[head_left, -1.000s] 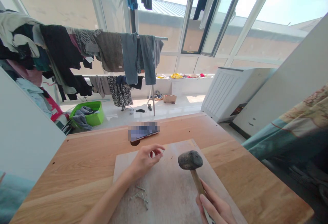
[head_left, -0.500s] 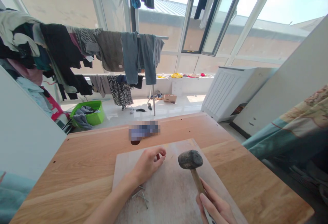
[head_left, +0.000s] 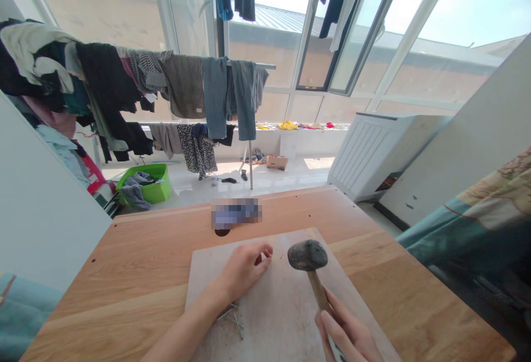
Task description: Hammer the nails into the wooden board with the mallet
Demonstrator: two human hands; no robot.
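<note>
My right hand [head_left: 346, 329] is wrapped round the wooden handle of a rubber mallet [head_left: 307, 255]. Its dark, worn head is raised over a pale wooden board [head_left: 286, 301]. On the board's left half rests my left hand [head_left: 246, 265], fingers curled and thumb drawn in toward the fingertips. Anything pinched there is too small or hidden to make out. Several nails [head_left: 236, 323] lie loose on the board beside my left forearm, which partly covers them. The mallet head is to the right of my left hand, apart from it.
The board lies on a wood-grain tabletop [head_left: 136, 273]. A blurred-out bluish object [head_left: 236, 213] is near the far edge, beside a dark round hole. Beyond stand a laundry rack with clothes [head_left: 182, 85], a green basin [head_left: 155, 188] and a white cabinet [head_left: 365, 152].
My view has shifted slightly, so the scene sits a little lower and further right. The mallet head has moved slightly left over the board. My left hand keeps its pose.
</note>
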